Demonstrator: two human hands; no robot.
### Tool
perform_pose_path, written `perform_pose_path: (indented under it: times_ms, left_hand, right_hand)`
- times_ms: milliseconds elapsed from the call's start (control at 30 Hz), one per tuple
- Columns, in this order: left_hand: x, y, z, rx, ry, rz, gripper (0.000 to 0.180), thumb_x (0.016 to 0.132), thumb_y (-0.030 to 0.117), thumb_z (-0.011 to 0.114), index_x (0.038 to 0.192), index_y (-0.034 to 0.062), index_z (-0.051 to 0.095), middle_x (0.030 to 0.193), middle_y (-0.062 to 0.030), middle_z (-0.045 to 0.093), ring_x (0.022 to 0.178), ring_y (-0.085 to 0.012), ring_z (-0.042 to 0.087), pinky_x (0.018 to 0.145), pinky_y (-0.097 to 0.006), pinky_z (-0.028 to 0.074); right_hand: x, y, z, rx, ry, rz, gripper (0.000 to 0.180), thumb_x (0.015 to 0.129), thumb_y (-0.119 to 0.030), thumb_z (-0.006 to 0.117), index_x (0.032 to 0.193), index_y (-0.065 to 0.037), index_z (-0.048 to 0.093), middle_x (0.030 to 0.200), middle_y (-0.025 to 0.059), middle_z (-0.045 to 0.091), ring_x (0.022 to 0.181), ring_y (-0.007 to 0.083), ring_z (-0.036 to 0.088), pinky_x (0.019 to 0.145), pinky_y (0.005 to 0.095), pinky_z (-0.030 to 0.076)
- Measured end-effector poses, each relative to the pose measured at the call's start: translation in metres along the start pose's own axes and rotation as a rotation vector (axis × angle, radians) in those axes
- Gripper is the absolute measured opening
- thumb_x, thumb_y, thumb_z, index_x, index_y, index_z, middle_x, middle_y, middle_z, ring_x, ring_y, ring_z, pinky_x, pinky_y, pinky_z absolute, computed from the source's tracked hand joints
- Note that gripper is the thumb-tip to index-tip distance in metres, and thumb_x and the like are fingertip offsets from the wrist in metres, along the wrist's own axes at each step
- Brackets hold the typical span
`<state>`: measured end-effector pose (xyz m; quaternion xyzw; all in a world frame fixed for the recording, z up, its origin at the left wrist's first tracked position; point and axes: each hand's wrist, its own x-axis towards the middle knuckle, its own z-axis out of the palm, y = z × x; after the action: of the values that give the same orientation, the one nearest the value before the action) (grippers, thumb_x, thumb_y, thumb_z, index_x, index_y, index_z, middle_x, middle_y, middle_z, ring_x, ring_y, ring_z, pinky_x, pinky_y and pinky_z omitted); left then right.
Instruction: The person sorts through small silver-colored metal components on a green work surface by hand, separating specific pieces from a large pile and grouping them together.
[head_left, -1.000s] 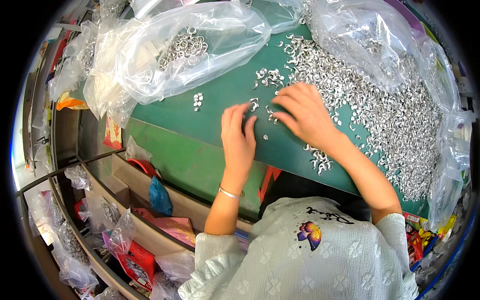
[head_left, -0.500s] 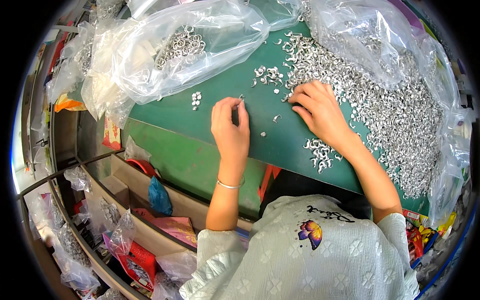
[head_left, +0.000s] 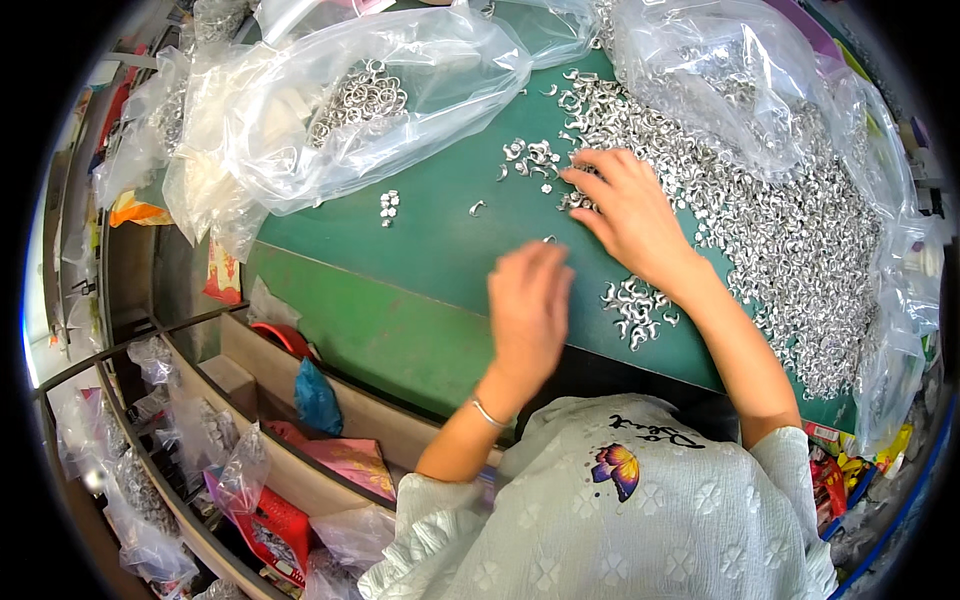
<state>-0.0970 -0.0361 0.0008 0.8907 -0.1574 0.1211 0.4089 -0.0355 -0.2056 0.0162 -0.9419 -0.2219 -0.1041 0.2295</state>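
My left hand (head_left: pixel 530 302), smeared by motion, hovers over the near edge of the green table (head_left: pixel 400 245). A small silver hooked piece (head_left: pixel 549 239) shows just past its fingertips; whether they grip anything is unclear. On the left edge of a big heap of silver metal hooked pieces (head_left: pixel 800 250) rests my right hand (head_left: pixel 632 212), thumb and fingers apart, with loose pieces beneath them. A single hooked piece (head_left: pixel 477 208) lies alone left of centre. Farther left is a neat little group of small silver pieces (head_left: pixel 389 208).
A clear plastic bag (head_left: pixel 450 95) with metal rings (head_left: pixel 360 105) lies at the back left. Another clear bag (head_left: pixel 710 80) covers part of the heap. Several hooked pieces (head_left: pixel 638 312) lie near my right forearm. Below left, a compartmented drawer (head_left: pixel 240 370) holds bags and a red bin (head_left: pixel 275 530).
My left hand has moved right and toward me, leaving a hooked piece on the table where its fingertips were. The right hand has shifted slightly left, its thumb and fingers farther apart.
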Motion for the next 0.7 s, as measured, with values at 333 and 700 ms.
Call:
perform_pose_path:
  times_ms: [333,700]
  left_hand:
    - [0.040,-0.063,-0.017,0.089,0.049,-0.111,0.018,0.082,0.000,0.065,0.099,0.0018,0.060,0.099,-0.0108,0.055,0.094,-0.0288,0.054,0.083,-0.039,0.041]
    - [0.024,-0.031,-0.033,0.094,0.081,-0.099,0.024,0.081,-0.001,0.065,0.105,0.0006,0.061,0.103,-0.0148,0.056,0.094,-0.0312,0.055,0.082,-0.038,0.045]
  right_hand:
    - [0.013,0.000,0.008,0.089,0.083,0.032,0.027,0.077,-0.010,0.069,0.103,-0.006,0.064,0.111,0.0086,0.057,0.110,0.0260,0.051,0.093,0.0421,0.038]
    - [0.007,0.014,0.013,-0.066,-0.073,-0.152,0.030,0.081,-0.009,0.063,0.111,-0.007,0.062,0.122,0.0059,0.059,0.125,0.0238,0.047,0.111,0.0506,0.025]
